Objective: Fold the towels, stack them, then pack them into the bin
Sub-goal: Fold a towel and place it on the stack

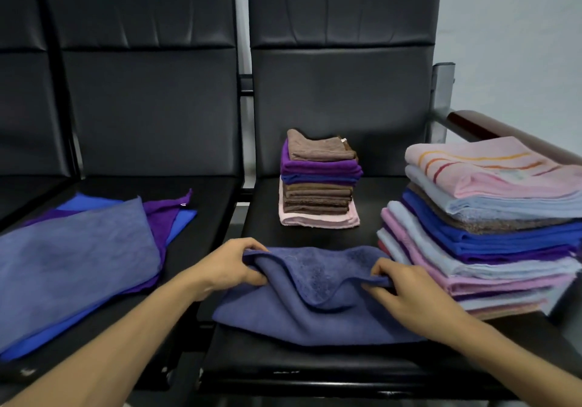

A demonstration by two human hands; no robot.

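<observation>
I see left hand (231,266) and right hand (406,293) each pinching the far edge of the slate-blue towel (302,315), on the right seat (315,362) front | fingertips hidden under cloth | towel pile (491,227) cut off at right.

Dim, soft indoor light — faint sheen on the chair backs (148,28), wide-angle bowing at edges.
</observation>
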